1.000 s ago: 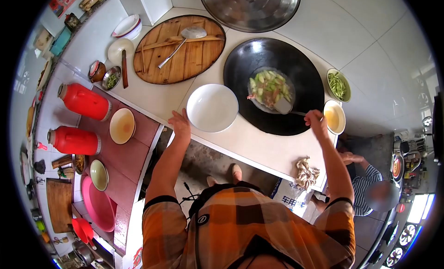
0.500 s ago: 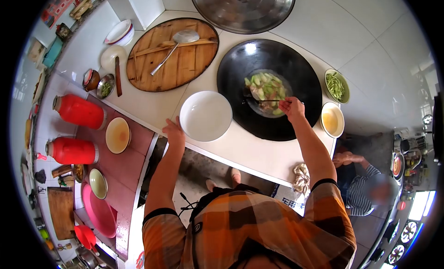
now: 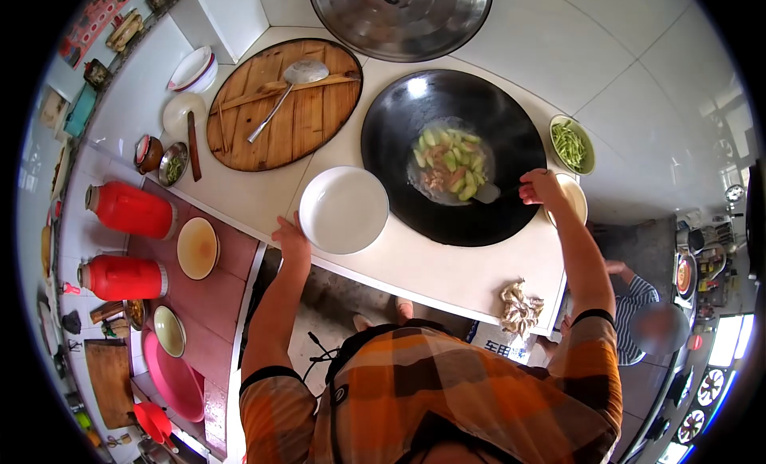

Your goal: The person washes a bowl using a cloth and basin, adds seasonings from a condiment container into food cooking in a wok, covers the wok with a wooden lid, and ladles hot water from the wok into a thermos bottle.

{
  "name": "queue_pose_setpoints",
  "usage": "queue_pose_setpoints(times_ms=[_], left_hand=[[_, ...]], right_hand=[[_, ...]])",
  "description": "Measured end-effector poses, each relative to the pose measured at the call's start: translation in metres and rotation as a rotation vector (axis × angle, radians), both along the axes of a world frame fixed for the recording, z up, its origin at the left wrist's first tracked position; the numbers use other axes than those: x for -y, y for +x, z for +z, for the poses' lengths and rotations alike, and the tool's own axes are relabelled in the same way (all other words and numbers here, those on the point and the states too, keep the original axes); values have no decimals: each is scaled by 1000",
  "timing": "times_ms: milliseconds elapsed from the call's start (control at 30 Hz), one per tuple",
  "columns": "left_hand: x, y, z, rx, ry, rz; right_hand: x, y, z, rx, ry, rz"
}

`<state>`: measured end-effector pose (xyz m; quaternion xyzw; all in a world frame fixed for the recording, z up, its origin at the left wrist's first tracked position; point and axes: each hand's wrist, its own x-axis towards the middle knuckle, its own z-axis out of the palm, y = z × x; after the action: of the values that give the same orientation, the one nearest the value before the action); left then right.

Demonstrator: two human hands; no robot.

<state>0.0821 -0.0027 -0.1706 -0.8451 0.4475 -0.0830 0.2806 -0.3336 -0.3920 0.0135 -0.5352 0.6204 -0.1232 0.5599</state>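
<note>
Right hand point(image 3: 544, 188): grip closed round spatula point(image 3: 486, 194) in black wok point(image 3: 511, 141) (green slices point(image 3: 452, 155) inside); left hand point(image 3: 292, 242): loosely spread beside white bowl point(image 3: 345, 210).

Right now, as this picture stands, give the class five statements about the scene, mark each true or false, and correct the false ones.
1. The right hand holds a metal-headed spatula in the round black wok. True.
2. The round white bowl sits inside the wok. False: it stands on the pale counter.
3. A long-handled metal utensil lies on the round wooden lid. True.
4. The left hand grips the wooden lid. False: it is beside the white bowl.
5. Both cylindrical flasks are blue. False: they are red.
</note>
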Motion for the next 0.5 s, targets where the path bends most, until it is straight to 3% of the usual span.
queue_pose_setpoints(times_ms=[200,300,500], left_hand=[[-6,3,-14,100,50,-17],[-3,6,-9,-109,-12,71],[4,-9,21,48,195,51]], right_hand=[[-21,22,-98,369,64,-287],[-34,44,-142,568,104,-415],[-48,61,-149,722,94,-424]])
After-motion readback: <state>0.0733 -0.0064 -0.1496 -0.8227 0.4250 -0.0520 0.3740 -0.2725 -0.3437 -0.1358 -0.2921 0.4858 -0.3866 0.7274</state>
